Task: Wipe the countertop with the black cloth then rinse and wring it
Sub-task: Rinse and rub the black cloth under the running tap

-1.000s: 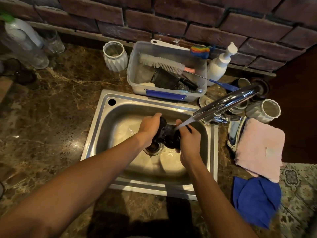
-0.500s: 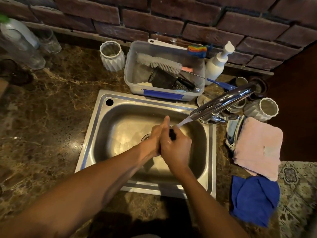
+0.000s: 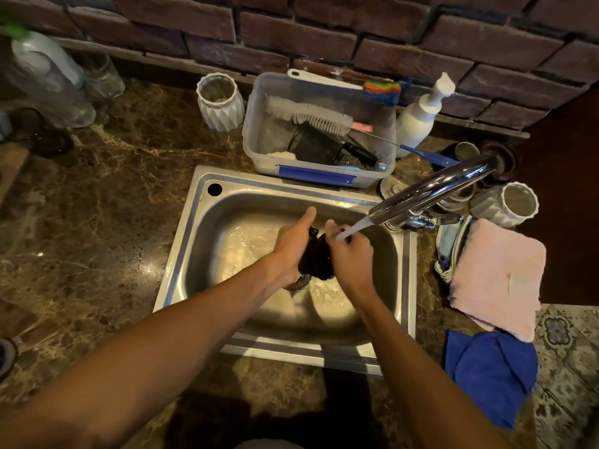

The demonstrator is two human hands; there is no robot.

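Rinsing: our hands, left hand [image 3: 293, 241] and right hand [image 3: 351, 257], grip the black cloth [image 3: 316, 260] under the tap [image 3: 431, 192] stream; wringing left.

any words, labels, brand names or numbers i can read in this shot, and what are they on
None can be read.
Pump bottle: plain white, no print showing.
Bottle with the green cap: blurred, no label legible.
Pink towel: a pale patch that may be a tag, too blurred to read.
Plastic tub: blue clip, no lettering visible.
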